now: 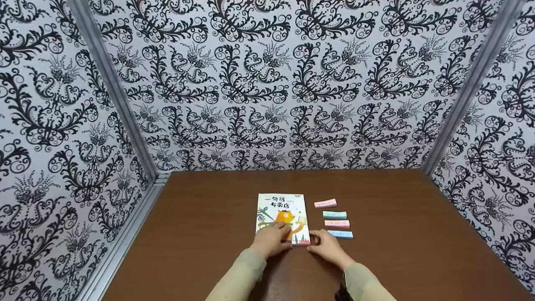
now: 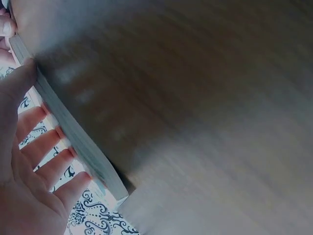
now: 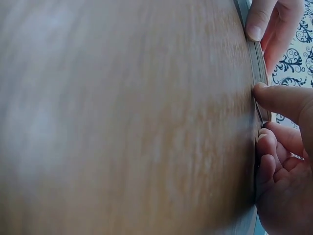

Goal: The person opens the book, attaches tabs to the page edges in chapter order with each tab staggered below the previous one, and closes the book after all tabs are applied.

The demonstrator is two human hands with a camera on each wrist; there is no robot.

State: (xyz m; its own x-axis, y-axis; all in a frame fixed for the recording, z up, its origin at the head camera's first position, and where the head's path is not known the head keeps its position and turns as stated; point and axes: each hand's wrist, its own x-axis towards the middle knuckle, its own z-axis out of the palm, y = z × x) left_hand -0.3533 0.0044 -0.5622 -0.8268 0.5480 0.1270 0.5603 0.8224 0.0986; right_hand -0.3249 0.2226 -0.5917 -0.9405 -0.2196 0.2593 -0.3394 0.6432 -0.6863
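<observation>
A book (image 1: 288,205) with a white cover, dark lettering and an orange cartoon figure lies flat on the brown table. My left hand (image 1: 271,239) rests on its lower left cover, fingers spread. In the left wrist view the thumb touches the book's near edge (image 2: 78,132) while the other fingers lie along the cover. At the lower right corner, my right hand (image 1: 328,248) pinches the book; the right wrist view shows the thumb (image 3: 274,95) against the edge and the other fingers curled beside the corner.
Right of the book lie small paper-like strips: a pink one (image 1: 325,203) at the back, then a blue one (image 1: 334,215), another pink one (image 1: 337,224) and a blue one (image 1: 343,235) near my right hand. Patterned walls (image 1: 267,83) enclose the brown table (image 1: 200,217).
</observation>
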